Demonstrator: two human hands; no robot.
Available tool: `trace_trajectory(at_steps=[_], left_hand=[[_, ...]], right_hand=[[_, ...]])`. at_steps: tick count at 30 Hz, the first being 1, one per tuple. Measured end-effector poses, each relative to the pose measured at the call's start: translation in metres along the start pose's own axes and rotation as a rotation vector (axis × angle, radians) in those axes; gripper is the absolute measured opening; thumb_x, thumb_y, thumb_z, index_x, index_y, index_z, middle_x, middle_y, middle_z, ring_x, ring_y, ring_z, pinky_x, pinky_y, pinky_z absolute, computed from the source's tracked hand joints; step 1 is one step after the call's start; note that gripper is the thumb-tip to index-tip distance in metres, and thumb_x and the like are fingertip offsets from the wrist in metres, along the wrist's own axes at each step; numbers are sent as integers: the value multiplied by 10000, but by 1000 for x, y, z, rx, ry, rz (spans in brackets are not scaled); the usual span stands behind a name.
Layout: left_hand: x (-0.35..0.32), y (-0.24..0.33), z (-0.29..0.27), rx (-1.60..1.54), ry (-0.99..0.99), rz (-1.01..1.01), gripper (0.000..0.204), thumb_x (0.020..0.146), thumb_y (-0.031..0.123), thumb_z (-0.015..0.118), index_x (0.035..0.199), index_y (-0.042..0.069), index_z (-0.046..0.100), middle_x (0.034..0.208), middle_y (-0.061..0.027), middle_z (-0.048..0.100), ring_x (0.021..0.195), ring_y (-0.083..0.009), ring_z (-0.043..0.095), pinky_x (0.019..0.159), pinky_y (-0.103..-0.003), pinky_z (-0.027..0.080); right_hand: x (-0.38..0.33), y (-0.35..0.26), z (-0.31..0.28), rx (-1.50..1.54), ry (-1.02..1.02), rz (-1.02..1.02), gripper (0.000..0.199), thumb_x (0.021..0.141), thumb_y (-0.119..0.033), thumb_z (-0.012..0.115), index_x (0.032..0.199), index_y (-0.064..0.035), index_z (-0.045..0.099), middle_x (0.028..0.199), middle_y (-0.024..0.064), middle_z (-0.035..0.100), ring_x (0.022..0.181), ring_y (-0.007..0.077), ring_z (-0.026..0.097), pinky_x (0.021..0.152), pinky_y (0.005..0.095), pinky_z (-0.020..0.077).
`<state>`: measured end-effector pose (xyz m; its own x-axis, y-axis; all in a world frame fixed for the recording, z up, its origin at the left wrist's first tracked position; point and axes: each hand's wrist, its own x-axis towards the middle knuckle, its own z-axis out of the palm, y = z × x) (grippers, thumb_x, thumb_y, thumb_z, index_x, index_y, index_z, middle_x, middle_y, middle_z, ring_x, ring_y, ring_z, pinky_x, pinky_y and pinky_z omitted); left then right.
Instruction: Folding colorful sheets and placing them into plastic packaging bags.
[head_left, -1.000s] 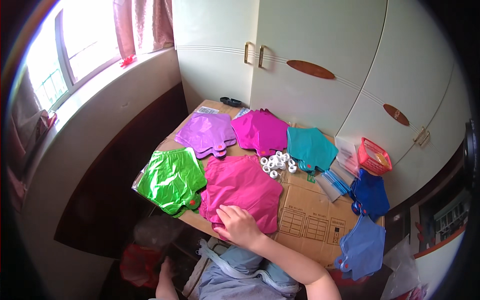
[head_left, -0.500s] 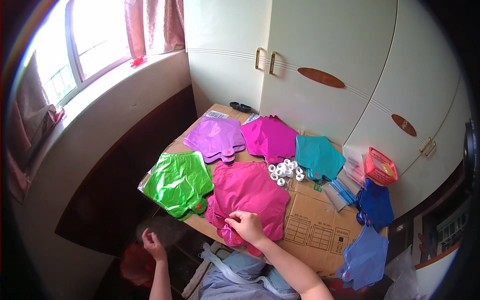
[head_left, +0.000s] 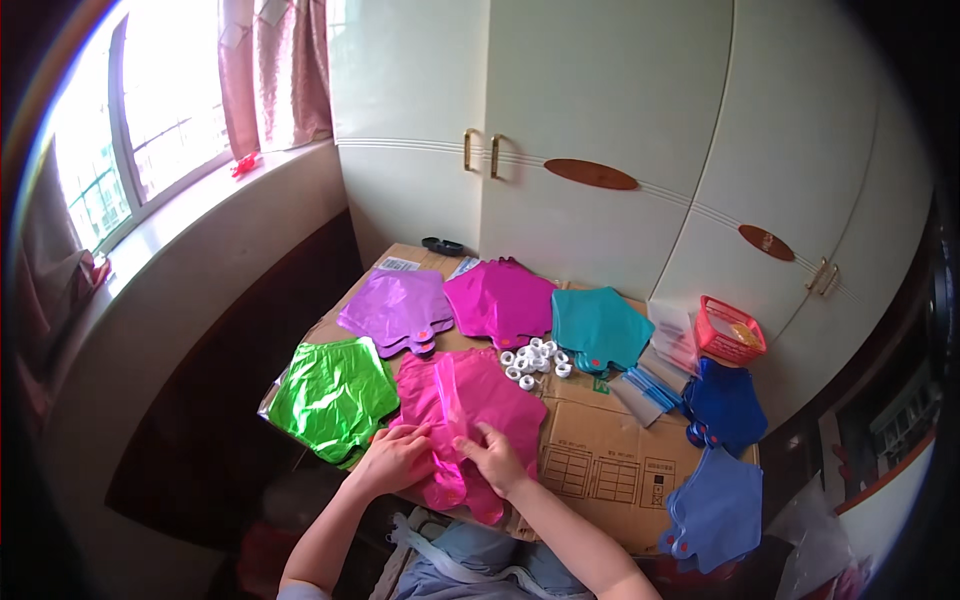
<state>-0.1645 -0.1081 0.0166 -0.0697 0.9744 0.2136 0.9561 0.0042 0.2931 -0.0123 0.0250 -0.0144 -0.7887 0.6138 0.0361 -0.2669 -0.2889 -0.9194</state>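
Observation:
Over the near edge of the cardboard-topped table, both my hands work at a shiny pink foil sheet (head_left: 449, 490). A narrow strip of it stands up, folded, between them. My left hand (head_left: 392, 461) has its fingers bent and closed on the foil's left side. My right hand (head_left: 497, 464) pinches the strip from the right, thumb and forefinger together. Beneath lies a stack of flat pink foil shapes (head_left: 515, 408), angular at the top. Just left of it is a bright green foil stack (head_left: 330, 395), with a red dot near its lower corner.
Along the far side lie lilac (head_left: 395, 305), magenta (head_left: 500, 300) and teal foil stacks (head_left: 600, 325). White rings (head_left: 530, 360) sit mid-table. Rightward are blue sticks (head_left: 655, 388), a red basket (head_left: 729, 330), dark blue (head_left: 725, 403) and light blue stacks (head_left: 715, 508). Cabinets (head_left: 600, 80) rise behind.
My left hand has come from below the table's left edge up onto the pink foil and closed on it. A strip of foil now stands raised between both hands. The view has shifted slightly.

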Motion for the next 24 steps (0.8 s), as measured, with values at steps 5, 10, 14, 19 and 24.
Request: trace_trajectory(at_steps=[5, 10, 14, 19, 24], left_hand=[[2, 1, -1, 96, -98, -20, 550, 752, 518, 646, 1126, 120, 582, 1358, -129, 481, 1191, -313, 474, 949, -466, 372], [6, 4, -2, 102, -67, 16, 553, 752, 513, 647, 1115, 102, 578, 1325, -126, 506, 1168, -315, 490, 940, -464, 375], [19, 11, -14, 76, -121, -16, 546, 751, 476, 666, 1139, 103, 575, 1262, -116, 543, 1136, -311, 512, 922, -458, 386], [61, 59, -28, -61, 356, 270, 478, 725, 266, 732, 1130, 85, 555, 1195, -129, 556, 1094, -308, 528, 894, -442, 407], [94, 117, -15, -55, 84, 662, 452, 777, 218, 661, 1197, 102, 542, 1292, -109, 512, 1218, -305, 473, 993, -451, 363]], right_hand=[[-12, -76, -49, 628, -133, -179, 309, 911, -187, 545, 1181, -36, 566, 1046, 60, 627, 903, 160, 604, 811, 304, 498], [-51, -169, -101, 517, 250, -453, 447, 863, -244, 562, 1240, -15, 488, 1147, 103, 591, 991, 233, 592, 852, 391, 488], [-98, -196, -86, -223, 116, -446, 131, 788, -109, 588, 879, -28, 541, 1214, 152, 559, 1088, 238, 551, 939, 349, 423], [-115, -127, -72, -1093, -140, -262, 143, 820, -143, 595, 861, -20, 533, 1330, 166, 507, 1326, 351, 368, 1069, 623, 166], [-130, -60, -90, -1180, -95, -64, 203, 839, -232, 605, 921, -51, 564, 1289, 96, 542, 1287, 379, 401, 987, 741, 136]])
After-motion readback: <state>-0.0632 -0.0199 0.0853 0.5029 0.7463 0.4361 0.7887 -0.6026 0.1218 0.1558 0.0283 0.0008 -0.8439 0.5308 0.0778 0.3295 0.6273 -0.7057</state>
